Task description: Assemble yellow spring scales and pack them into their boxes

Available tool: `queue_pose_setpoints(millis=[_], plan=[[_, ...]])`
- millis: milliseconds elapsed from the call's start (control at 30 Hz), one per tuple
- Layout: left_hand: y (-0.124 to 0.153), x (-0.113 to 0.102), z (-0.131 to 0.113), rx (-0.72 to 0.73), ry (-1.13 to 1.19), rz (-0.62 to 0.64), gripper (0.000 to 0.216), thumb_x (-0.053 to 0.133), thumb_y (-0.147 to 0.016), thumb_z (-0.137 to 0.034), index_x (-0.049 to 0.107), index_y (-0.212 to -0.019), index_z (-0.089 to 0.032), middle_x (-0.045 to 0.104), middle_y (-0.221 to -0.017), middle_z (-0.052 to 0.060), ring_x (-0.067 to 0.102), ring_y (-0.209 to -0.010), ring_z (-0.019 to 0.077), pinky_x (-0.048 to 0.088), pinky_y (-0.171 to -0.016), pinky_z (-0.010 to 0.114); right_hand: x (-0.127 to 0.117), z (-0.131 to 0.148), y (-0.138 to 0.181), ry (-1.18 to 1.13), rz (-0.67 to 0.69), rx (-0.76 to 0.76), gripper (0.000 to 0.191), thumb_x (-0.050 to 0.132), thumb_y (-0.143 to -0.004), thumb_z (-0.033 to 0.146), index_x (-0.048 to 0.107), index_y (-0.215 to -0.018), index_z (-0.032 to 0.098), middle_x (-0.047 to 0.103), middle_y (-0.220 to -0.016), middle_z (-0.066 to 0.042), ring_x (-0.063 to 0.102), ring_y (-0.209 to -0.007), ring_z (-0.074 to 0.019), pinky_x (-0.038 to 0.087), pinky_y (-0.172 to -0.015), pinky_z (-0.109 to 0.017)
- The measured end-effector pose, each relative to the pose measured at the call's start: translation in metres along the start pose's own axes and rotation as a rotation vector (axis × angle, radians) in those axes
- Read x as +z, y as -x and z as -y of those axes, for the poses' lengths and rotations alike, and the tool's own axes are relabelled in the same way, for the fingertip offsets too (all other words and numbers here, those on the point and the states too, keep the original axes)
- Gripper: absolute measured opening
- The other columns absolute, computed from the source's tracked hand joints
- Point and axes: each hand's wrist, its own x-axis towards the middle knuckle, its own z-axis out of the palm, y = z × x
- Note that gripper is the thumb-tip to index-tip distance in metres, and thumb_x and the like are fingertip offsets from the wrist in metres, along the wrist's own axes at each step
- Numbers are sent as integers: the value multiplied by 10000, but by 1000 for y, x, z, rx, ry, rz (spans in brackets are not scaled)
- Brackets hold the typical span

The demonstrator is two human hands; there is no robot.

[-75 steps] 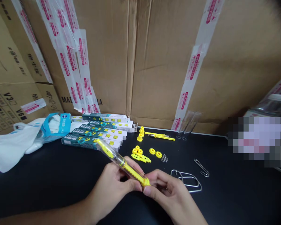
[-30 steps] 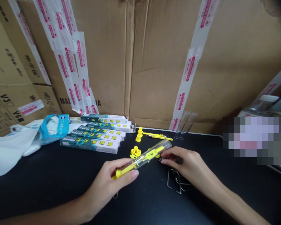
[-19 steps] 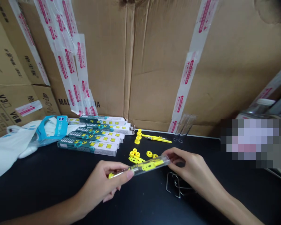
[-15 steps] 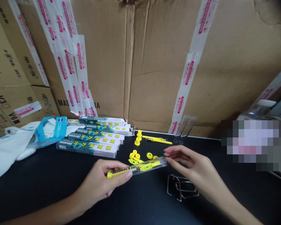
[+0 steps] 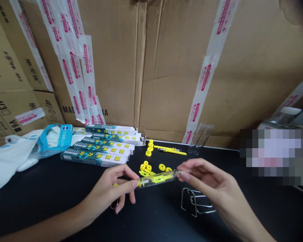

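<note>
A clear tubular spring scale (image 5: 158, 179) with yellow parts and a metal piece inside lies nearly level between my hands. My left hand (image 5: 111, 186) pinches its left end between thumb and forefinger, the other fingers loosely curled below. A bit of yellow and a thin wire loop show among those fingers. At the right end, my right hand (image 5: 209, 179) pinches a small coiled metal piece at the tube's mouth; its exact shape is partly hidden. Just behind the tube lie yellow ring caps (image 5: 145, 166) and flat yellow strips (image 5: 144, 173).
Bent metal wire frames (image 5: 195, 203) lie before my right hand. Several printed boxes (image 5: 98, 157) stand back left, beside a white and blue plastic bag (image 5: 53, 141). Yellow rods (image 5: 170, 150), yellow stoppers (image 5: 148, 152) and clear tubes (image 5: 199, 139) lie before a cardboard wall (image 5: 171, 74).
My right hand has closed in on the tube's right end and pinches the metal there. My left thumb and forefinger now pinch at the tube's left end, the lower fingers more spread.
</note>
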Motion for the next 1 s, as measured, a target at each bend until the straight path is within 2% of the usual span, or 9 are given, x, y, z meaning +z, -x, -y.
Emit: queue_pose_setpoints(millis=[67, 133, 200, 300, 367, 467, 600, 800, 1000], plan=[[0, 0, -1, 13, 34, -13, 348, 777, -747, -445, 589, -784, -155, 713, -775, 69, 551, -389, 78, 269, -294, 137, 2, -1, 1, -33, 13, 16, 203, 825, -762, 329, 721, -902, 225, 763, -896, -45, 740, -843, -209, 624, -794, -315], [0, 1, -3, -3, 24, -27, 330, 777, -741, -426, 637, -815, -136, 675, -653, 33, 486, -360, 55, 252, -304, 132, 3, -1, 3, -39, 6, 27, 212, 829, -754, 340, 721, -893, 221, 764, -899, -49, 739, -859, -221, 623, -793, -325], [2, 2, -5, -33, 8, -39, 356, 752, -759, -412, 692, -938, -111, 568, -471, -33, 352, -321, 27, 214, -321, 130, 3, -1, 4, -18, -35, 16, 220, 826, -753, 363, 719, -882, 221, 763, -910, -51, 735, -872, -228, 620, -790, -324], [3, 2, -8, -79, 27, -71, 487, 735, -757, -412, 694, -1133, -105, 528, -443, -52, 339, -354, 41, 219, -345, 137, 1, -1, 3, 48, -107, -10, 235, 820, -752, 393, 711, -871, 221, 764, -940, -59, 731, -908, -244, 616, -814, -331], [4, 1, -9, -108, 36, -96, 539, 735, -742, -445, 696, -1157, -103, 506, -430, -55, 358, -367, 55, 217, -345, 143, 1, -2, 2, 72, -110, -7, 240, 822, -748, 397, 709, -863, 219, 767, -940, -61, 734, -928, -252, 611, -843, -339], [3, 2, -10, -122, 22, -134, 511, 734, -723, -507, 742, -1040, -107, 493, -432, -50, 370, -370, 60, 195, -339, 152, 5, -3, 2, 39, -74, 7, 250, 843, -720, 393, 709, -835, 216, 773, -887, -50, 748, -880, -235, 612, -814, -308], [3, 4, -12, -110, -7, -192, 479, 689, -734, -579, 762, -894, -134, 624, -591, 8, 392, -366, 38, 203, -358, 159, 9, -4, 6, -24, 0, 27, 204, 830, -752, 348, 705, -860, 229, 767, -901, -32, 746, -871, -200, 612, -808, -280], [2, 4, -15, -129, 88, -267, 533, 615, -684, -650, 750, -778, -143, 674, -658, 31, 378, -325, 32, 155, -341, 168, 8, -7, 8, -60, 23, 18, 156, 806, -789, 309, 704, -882, 236, 762, -931, -36, 744, -895, -206, 611, -854, -317], [2, 2, -13, -128, 84, -203, 522, 578, -708, -630, 739, -779, -138, 713, -726, 54, 367, -317, 25, 147, -344, 177, 10, -7, 8, -63, 41, 21, 119, 796, -804, 300, 718, -879, 251, 764, -934, -25, 735, -909, -188, 599, -848, -277]])
